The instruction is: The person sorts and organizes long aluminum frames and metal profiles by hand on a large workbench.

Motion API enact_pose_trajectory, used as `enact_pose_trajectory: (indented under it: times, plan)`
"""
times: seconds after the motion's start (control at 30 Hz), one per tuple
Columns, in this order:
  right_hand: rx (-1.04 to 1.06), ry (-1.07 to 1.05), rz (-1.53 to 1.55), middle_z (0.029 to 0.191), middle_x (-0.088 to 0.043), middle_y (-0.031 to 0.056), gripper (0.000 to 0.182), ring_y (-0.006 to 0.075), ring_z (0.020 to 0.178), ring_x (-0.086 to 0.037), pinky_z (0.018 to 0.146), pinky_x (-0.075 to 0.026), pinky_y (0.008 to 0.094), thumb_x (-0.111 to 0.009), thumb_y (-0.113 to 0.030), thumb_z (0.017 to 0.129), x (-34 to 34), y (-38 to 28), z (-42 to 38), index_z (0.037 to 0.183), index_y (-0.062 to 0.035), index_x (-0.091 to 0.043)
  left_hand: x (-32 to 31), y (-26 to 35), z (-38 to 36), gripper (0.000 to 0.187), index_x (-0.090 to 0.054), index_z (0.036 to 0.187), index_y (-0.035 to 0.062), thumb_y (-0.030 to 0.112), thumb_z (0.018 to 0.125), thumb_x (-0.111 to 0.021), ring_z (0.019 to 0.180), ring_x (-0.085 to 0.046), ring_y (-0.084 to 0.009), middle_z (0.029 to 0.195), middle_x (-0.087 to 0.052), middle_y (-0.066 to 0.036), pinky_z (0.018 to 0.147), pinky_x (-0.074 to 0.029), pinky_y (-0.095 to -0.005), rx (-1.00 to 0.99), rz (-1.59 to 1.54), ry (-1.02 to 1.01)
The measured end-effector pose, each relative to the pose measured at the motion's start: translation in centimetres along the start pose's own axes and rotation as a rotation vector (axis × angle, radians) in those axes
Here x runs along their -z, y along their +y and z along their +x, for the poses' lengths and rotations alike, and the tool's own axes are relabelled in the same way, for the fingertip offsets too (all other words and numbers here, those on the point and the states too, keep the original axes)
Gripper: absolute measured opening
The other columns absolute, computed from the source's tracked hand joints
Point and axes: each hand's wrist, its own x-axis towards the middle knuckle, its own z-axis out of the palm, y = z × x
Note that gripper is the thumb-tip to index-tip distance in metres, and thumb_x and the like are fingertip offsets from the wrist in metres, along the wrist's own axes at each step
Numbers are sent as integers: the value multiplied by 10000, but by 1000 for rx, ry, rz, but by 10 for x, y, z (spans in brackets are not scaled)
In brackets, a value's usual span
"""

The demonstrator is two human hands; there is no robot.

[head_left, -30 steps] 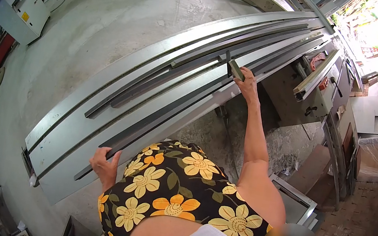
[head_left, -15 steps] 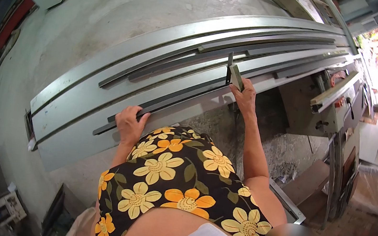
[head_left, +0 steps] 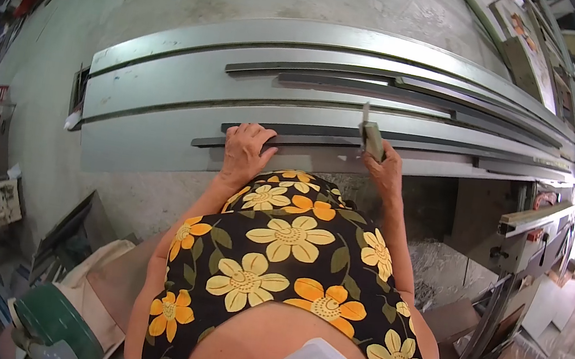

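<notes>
looking straight down at a long stack of grey panels (head_left: 167, 96) laid flat across the counter, with darker narrow strips (head_left: 359, 85) lying along them in a few rows. the left hand (head_left: 244, 148) is pressed palm-down on the near edge of the stack, fingers spread and flat, resting right on the end of one dark strip (head_left: 286, 139) that runs along the front panel. it isn't wrapped around anything, just flat on top.

the right hand (head_left: 383, 167) is a little further along the same front edge and is clamped on a small grey-green block (head_left: 372, 140), which stands upright just above the fingers, touching the near dark strip. a thin blade-like bit sticks up from the top of the block, can't tell what exactly it is.

under the counter past the right hand there's a machine (head_left: 534, 229) with a pale rail and some knobs, and flat boards lean beside it. down to the left on the floor sits a green bucket-like thing (head_left: 54, 319) next to some pale cloth (head_left: 103, 264). a flowered black and yellow top fills the bottom middle of the view.
</notes>
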Motion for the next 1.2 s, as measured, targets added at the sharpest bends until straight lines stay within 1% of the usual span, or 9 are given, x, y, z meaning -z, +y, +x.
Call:
enact_pose_trajectory:
  times: [0.27, 0.3, 0.4, 0.53, 0.63, 0.77, 0.9, 1.1, 1.2]
  plan:
    - [-80, 23, -96, 783, -612, 62, 336, 131, 725, -540, 693, -452, 283, -666, -145, 747, -1, 11, 6, 1053, -14, -614, 35, -51, -40, 317, -624, 998, 109, 191, 707, -719, 923, -533, -234, 945, -592, -43, 879, -343, -388, 131, 109, 136]
    - [22, 40, -65, 707, -575, 1, 274, 59, 590, -521, 523, -436, 223, -683, -175, 786, -5, 16, 8, 990, -12, -600, 41, -57, -45, 314, -628, 988, 112, 194, 705, -737, 946, -542, -243, 964, -614, -48, 895, -339, -388, 165, 130, 131]
    - [13, 32, -95, 729, -592, 12, 275, 61, 592, -527, 528, -452, 224, -669, -173, 800, -5, 20, 9, 1009, -9, -599, 52, -75, -55, 325, -625, 996, 112, 207, 708, -741, 943, -542, -236, 961, -615, -47, 899, -340, -390, 219, 168, 155]
    - [-19, 9, -9, 798, -607, 34, 273, 85, 659, -559, 605, -474, 239, -612, -155, 849, -15, -7, 0, 1084, -17, -581, 58, -93, -62, 311, -615, 976, 112, 223, 716, -743, 915, -542, -221, 930, -604, -32, 869, -348, -383, 264, 117, 163]
    - [12, 37, -16, 801, -604, 63, 315, 118, 689, -555, 636, -462, 282, -591, -151, 839, -30, -24, -7, 1126, -28, -554, 59, -97, -63, 300, -598, 949, 112, 237, 720, -745, 872, -542, -204, 896, -590, -16, 827, -354, -374, 285, 45, 125]
    - [42, -86, -28, 892, -605, 68, 315, 128, 740, -587, 685, -482, 272, -523, -79, 894, -54, -51, -22, 1205, -33, -500, 61, -100, -61, 286, -582, 926, 107, 239, 728, -741, 826, -547, -209, 861, -589, -21, 815, -356, -370, 308, -64, 89]
    - [39, -218, 18, 921, -612, 88, 316, 137, 791, -592, 706, -474, 276, -551, -80, 886, -74, -77, -39, 1192, -16, -506, 61, -105, -60, 276, -567, 915, 86, 199, 733, -740, 763, -568, -207, 814, -601, -36, 778, -405, -364, 289, -238, 138]
    - [170, -296, -124, 959, -629, 143, 307, 203, 880, -599, 795, -456, 305, -589, -106, 874, -99, -111, -57, 1158, 0, -538, 70, -104, -53, 241, -548, 906, 44, 103, 759, -730, 698, -574, -108, 778, -632, -30, 647, -471, -256, 422, -685, 74]
    - [211, -309, -104, 1010, -629, 156, 305, 234, 951, -602, 838, -448, 308, -605, -88, 861, -112, -110, -62, 1152, -10, -556, 70, -105, -49, 204, -544, 883, 39, 111, 794, -713, 694, -588, -88, 769, -628, -22, 639, -476, -221, 414, -834, 84]
